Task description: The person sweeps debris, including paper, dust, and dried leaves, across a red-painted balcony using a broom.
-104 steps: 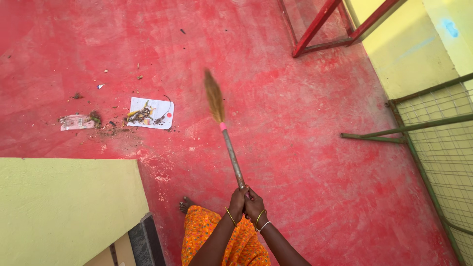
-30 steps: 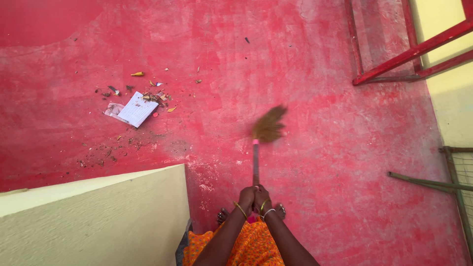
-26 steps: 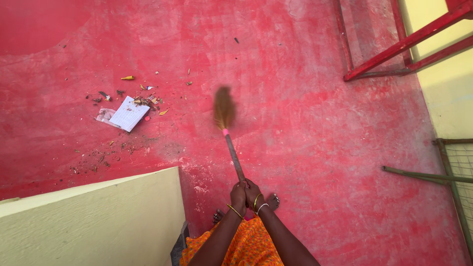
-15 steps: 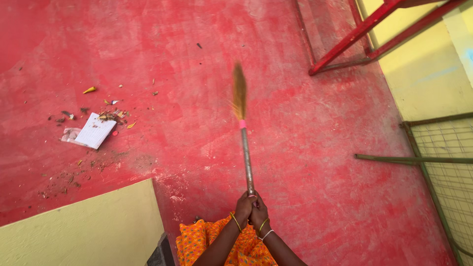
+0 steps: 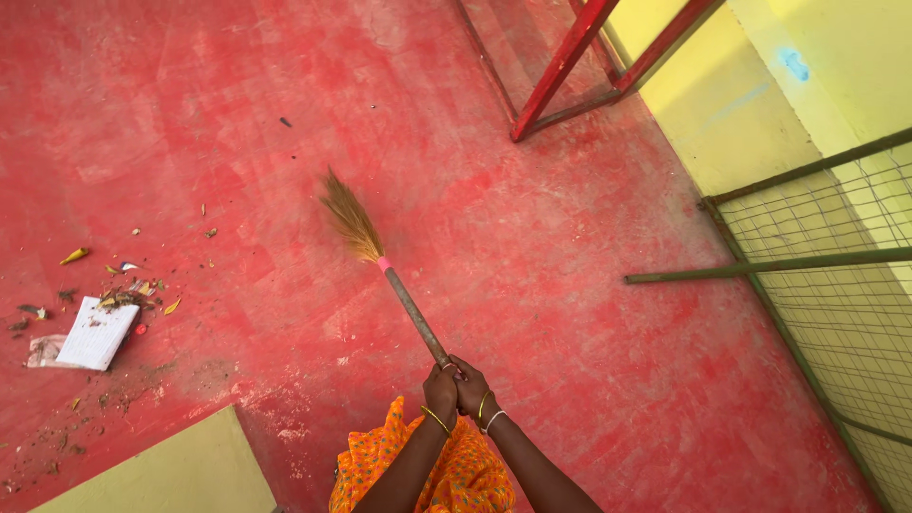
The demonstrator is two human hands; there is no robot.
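Both hands grip the end of a broom (image 5: pixel 399 296) with a grey metal handle, a pink band and a brown grass brush. My left hand (image 5: pixel 440 389) and my right hand (image 5: pixel 471 389) are clasped together on the handle's near end, gold and white bangles on the wrists. The brush (image 5: pixel 348 215) slants up and to the left over the red floor (image 5: pixel 570 285). A white sheet of paper (image 5: pixel 95 332) lies at the far left among scraps, leaves and dirt (image 5: pixel 123 290). My orange patterned skirt (image 5: pixel 418 465) shows below the hands.
A red metal frame (image 5: pixel 560 71) stands at the top. A yellow wall (image 5: pixel 731 95) runs along the right, with a green wire-mesh gate (image 5: pixel 826 275) leaning out from it. A yellow low wall (image 5: pixel 180 475) fills the bottom left corner.
The broom has swung from pointing straight ahead to slanting left. The view has shifted, so the paper and debris now sit nearer the left edge and the low wall shows less.
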